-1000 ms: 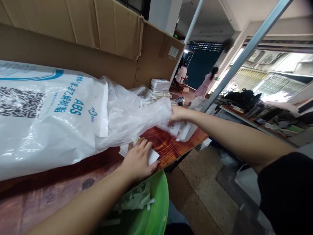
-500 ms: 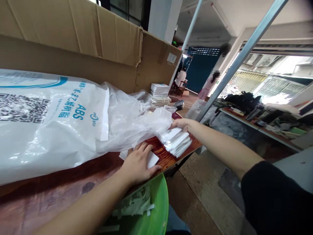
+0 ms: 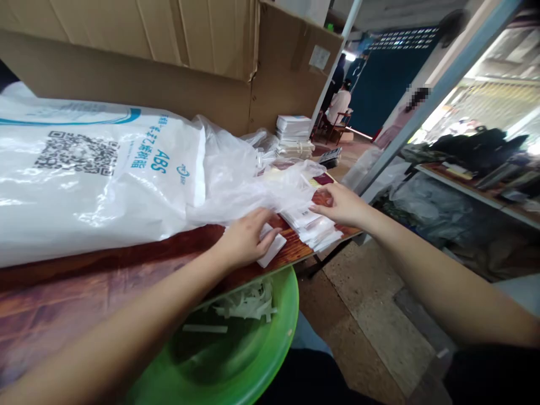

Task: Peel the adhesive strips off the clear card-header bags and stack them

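Note:
On the dark red wooden table (image 3: 169, 256), my left hand (image 3: 247, 239) is curled over a small stack of white papers (image 3: 273, 250). Its thumb sits apart over the near side, and the other fingertips are mostly hidden. My right hand (image 3: 340, 205) hovers at a second bundle of white printed slips (image 3: 318, 230), its thumb and curled fingers apart with a gap between them. Thin clear plastic (image 3: 270, 194) bunches just left of the right hand. It belongs to or lies against a large white sack (image 3: 139, 191) with blue lettering.
Below the table edge stands a green tub (image 3: 280, 337) with white paper strips (image 3: 248, 301). Behind the sack rises a cardboard box (image 3: 160, 84), with a stack of booklets (image 3: 293, 135) by its corner. A slanted metal pole (image 3: 426, 112) stands to the right. People are in the background.
The view has tilted down and swung left. My right hand has lifted off the bundle of slips and its fingers have parted. My left hand's fingers have curled more over the papers.

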Available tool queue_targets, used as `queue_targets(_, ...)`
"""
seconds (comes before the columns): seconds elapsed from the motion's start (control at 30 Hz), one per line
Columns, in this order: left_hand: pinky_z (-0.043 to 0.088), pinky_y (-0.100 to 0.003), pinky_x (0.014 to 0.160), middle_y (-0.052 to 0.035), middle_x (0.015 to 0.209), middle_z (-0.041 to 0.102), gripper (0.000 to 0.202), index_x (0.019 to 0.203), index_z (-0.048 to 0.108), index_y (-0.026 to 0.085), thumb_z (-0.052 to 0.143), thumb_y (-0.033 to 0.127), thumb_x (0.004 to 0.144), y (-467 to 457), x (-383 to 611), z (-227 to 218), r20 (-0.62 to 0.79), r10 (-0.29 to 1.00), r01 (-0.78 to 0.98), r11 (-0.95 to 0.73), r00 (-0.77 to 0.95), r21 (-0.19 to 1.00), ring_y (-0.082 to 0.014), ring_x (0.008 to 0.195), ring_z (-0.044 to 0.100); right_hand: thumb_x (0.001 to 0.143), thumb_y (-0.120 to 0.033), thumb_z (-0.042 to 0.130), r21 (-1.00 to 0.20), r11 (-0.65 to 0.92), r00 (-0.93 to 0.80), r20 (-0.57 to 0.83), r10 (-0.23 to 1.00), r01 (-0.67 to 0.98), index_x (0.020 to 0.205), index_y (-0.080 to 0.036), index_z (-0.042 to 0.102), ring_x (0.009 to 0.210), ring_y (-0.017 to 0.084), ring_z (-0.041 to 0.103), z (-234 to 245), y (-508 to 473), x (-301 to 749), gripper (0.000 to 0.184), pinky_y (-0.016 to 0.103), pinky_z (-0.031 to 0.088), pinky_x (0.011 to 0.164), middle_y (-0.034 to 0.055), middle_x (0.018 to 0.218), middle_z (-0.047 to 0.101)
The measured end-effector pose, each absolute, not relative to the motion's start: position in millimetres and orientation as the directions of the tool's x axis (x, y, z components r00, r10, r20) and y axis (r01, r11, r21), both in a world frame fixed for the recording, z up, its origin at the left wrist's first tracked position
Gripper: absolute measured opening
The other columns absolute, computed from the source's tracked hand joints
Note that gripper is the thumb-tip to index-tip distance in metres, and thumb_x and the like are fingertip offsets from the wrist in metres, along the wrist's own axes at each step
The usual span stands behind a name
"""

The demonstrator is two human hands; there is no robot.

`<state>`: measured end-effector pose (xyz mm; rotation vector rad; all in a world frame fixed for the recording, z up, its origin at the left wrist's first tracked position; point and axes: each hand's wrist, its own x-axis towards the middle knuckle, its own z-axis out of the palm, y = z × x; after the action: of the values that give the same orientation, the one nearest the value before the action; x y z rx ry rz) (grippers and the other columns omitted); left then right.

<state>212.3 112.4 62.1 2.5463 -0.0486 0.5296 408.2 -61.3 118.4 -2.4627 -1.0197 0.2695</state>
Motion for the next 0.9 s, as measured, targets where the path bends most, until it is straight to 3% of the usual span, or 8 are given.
queue_targets(0.07, 0.047, -0.029, 0.080, -0.0026, 0.097, 0.062, 0.018, 0.099, 0.058, 0.020, 0.047, 0.031, 0.090, 112, 197, 85, 0.421, 0.114, -0.130, -0.852, 0.900, 0.508, -0.0160, 0.089, 0.059, 0.080, -0.047, 0.063, -0.384, -0.462, 0.544, 0.134, 0.828, 0.799, 0.105, -0.020, 0.062, 0.103, 0.026, 0.057, 121, -76, 368, 0.037, 0.036, 0.041, 0.092, 0.0101, 0.111, 0.062)
queue_targets(0.17, 0.047, -0.025, 0.066, -0.0010, 0.085, 0.062, 0.019, 0.089, 0.062, 0.021, 0.050, 0.035, 0.088, 103, 151, 116, 0.367, 0.182, -0.063, -0.823, 0.912, 0.564, -0.0143, 0.076, 0.058, 0.085, -0.050, 0.057, -0.475, -0.037, 0.033, -0.017, 0.999, 0.879, 0.108, -0.025, 0.063, 0.095, 0.019, 0.059, 111, -92, 307, 0.035, 0.030, 0.043, 0.086, 0.0046, 0.103, 0.066)
queue_targets(0.23, 0.046, -0.025, 0.061, 0.0001, 0.080, 0.063, 0.020, 0.085, 0.063, 0.024, 0.051, 0.040, 0.087, 93, 110, 123, 0.206, 0.155, 0.000, -0.800, 0.966, 0.601, -0.0142, 0.070, 0.057, 0.080, -0.052, 0.062, -0.461, 0.207, -0.288, -0.112, 0.951, 0.863, 0.116, -0.023, 0.060, 0.101, 0.022, 0.058, 91, -101, 276, 0.046, 0.035, 0.039, 0.091, 0.0073, 0.107, 0.066)
queue_targets(0.33, 0.050, -0.030, 0.066, -0.0017, 0.090, 0.066, 0.022, 0.094, 0.066, 0.030, 0.058, 0.047, 0.081, 77, 47, 103, -0.170, 0.086, 0.171, -0.794, 0.982, 0.583, -0.0190, 0.078, 0.061, 0.088, -0.032, 0.055, -0.372, 0.307, -0.382, -0.147, 0.913, 0.876, 0.118, -0.021, 0.059, 0.096, 0.022, 0.059, 52, -113, 256, 0.033, 0.039, 0.036, 0.088, 0.0103, 0.101, 0.067)
queue_targets(0.47, 0.050, -0.035, 0.076, -0.0044, 0.090, 0.067, 0.028, 0.092, 0.067, 0.028, 0.060, 0.051, 0.078, 55, -4, 51, -0.289, 0.170, 0.315, -0.746, 0.942, 0.587, -0.0241, 0.086, 0.062, 0.094, -0.035, 0.044, -0.403, 0.307, -0.376, -0.103, 0.921, 0.862, 0.115, -0.020, 0.061, 0.096, 0.021, 0.059, 27, -127, 261, 0.030, 0.037, 0.035, 0.088, 0.0106, 0.100, 0.069)
queue_targets(0.67, 0.048, -0.033, 0.071, -0.0076, 0.084, 0.066, 0.039, 0.084, 0.063, 0.022, 0.040, 0.054, 0.089, 3, 5, 33, -0.302, 0.098, 0.259, -0.789, 0.948, 0.557, -0.0220, 0.076, 0.061, 0.093, -0.045, 0.043, -0.357, 0.103, -0.237, -0.354, 0.905, 0.928, 0.096, -0.016, 0.067, 0.093, 0.025, 0.062, 43, -105, 272, 0.038, 0.040, 0.042, 0.089, 0.0111, 0.091, 0.068)
queue_targets(0.8, 0.050, -0.038, 0.066, -0.0111, 0.085, 0.067, 0.051, 0.087, 0.063, 0.018, 0.030, 0.057, 0.091, -34, 43, 42, -0.358, 0.076, 0.249, -0.849, 0.931, 0.467, -0.0253, 0.072, 0.063, 0.057, -0.061, 0.076, -0.319, -0.338, 0.101, -0.577, 0.811, 0.885, 0.129, -0.007, 0.048, 0.108, 0.038, 0.058, 27, -67, 270, 0.094, 0.045, 0.050, 0.086, 0.0258, 0.128, 0.051)
queue_targets(0.9, 0.051, -0.041, 0.066, -0.0157, 0.087, 0.068, 0.062, 0.090, 0.065, 0.014, 0.024, 0.061, 0.091, -55, 70, 43, -0.377, 0.127, 0.288, -0.866, 0.917, 0.408, -0.0297, 0.073, 0.066, 0.030, -0.057, 0.087, -0.351, -0.633, 0.191, -0.756, 0.627, 0.690, 0.121, -0.003, 0.055, 0.090, 0.038, 0.064, 7, -43, 265, 0.111, 0.043, 0.056, 0.070, 0.0264, 0.119, 0.057)
